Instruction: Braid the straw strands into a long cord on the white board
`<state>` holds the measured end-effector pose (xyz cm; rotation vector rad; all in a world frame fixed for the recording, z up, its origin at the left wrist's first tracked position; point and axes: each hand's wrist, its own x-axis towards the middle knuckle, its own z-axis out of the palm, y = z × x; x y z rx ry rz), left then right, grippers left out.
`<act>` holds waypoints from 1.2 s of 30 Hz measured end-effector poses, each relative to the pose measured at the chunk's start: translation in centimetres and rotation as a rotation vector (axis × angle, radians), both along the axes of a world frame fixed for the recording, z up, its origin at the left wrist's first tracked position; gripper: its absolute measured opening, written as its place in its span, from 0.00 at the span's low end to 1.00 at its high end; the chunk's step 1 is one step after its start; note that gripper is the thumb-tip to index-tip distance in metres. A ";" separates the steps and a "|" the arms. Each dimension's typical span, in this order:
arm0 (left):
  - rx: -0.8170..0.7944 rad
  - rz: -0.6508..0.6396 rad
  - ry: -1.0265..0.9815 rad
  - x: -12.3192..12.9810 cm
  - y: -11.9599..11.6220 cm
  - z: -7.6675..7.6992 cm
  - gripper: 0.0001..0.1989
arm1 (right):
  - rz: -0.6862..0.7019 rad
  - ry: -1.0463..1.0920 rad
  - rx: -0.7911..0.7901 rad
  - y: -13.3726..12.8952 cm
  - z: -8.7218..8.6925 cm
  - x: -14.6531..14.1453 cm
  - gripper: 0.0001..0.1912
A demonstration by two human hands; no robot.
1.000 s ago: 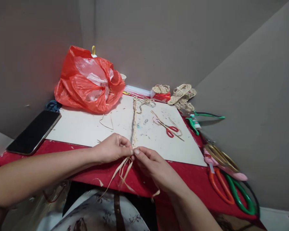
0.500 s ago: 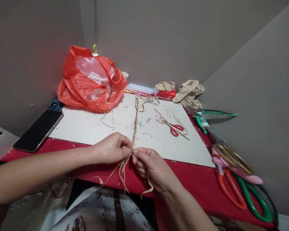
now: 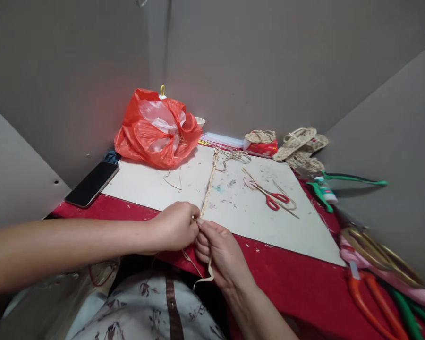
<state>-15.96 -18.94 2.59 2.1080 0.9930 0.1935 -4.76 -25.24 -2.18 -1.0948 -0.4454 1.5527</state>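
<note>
A narrow braided straw cord (image 3: 208, 189) runs down the white board (image 3: 152, 189) to my two hands at its front edge. My left hand (image 3: 175, 226) is closed, its fingers pinching the near end of the cord. Touching it, my right hand (image 3: 216, 245) pinches the same end between thumb and forefinger, its other fingers curled. Loose pale strands (image 3: 205, 279) hang below the hands over the red cloth. The exact hold at the fingertips is partly hidden.
Red-handled scissors (image 3: 272, 199) lie on the board's right side. A red plastic bag (image 3: 159, 137) stands at the back left, a phone (image 3: 92, 184) at the left. Woven straw pieces (image 3: 299, 146) lie at the back right; orange-handled shears (image 3: 371, 302) are front right.
The view has shifted, so the table items appear farther right. My left hand has turned more over the cord end, and fewer hanging strands show.
</note>
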 end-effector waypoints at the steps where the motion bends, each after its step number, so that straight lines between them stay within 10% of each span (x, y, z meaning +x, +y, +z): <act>1: 0.075 0.005 0.016 0.1 -0.4 -0.1 0.08 | -0.002 0.001 0.005 -0.1 0.0 -0.1 0.21; 7: 0.124 0.003 -0.021 0.0 -2.4 -0.9 0.12 | -0.017 0.020 0.022 -0.5 -0.1 0.5 0.19; 14: -0.364 -0.041 -0.047 -4.6 -5.3 -0.4 0.32 | 0.052 0.118 0.020 -1.2 -0.1 3.0 0.10; 19: -0.296 -0.010 0.137 -7.8 -4.4 1.8 0.22 | 0.150 0.196 0.013 -1.3 0.1 4.9 0.07; 23: -0.124 0.235 -0.090 -5.6 -2.1 2.3 0.21 | 0.254 0.217 0.027 -0.9 0.3 5.6 0.07; 31: -0.884 0.118 -0.470 2.8 -0.2 -0.6 0.08 | 0.376 0.148 0.068 -0.4 0.7 6.7 0.10; 36: -0.672 0.049 -0.325 3.0 0.0 -1.2 0.06 | 0.446 0.074 0.049 -0.6 0.6 7.7 0.12</act>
